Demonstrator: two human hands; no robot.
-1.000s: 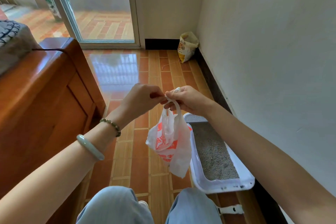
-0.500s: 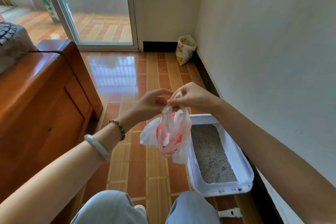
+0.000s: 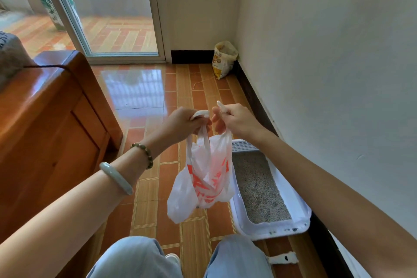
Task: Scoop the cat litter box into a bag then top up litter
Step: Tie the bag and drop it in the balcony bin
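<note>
Both bare arms reach forward, hands side by side and very close. The left hand (image 3: 181, 124) curls tight round one handle of the thin white plastic bag with orange print (image 3: 206, 178) — the right hand (image 3: 238, 119) grips the other handle.

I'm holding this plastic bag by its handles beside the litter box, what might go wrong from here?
1. The thin plastic bag hangs midair, one handle gripped by the left hand, the other by the right hand; a slip or tear would likely drop it onto the tiled floor.
2. The handles are apart, not knotted, so a swing might spill contents beside the litter box.
</note>
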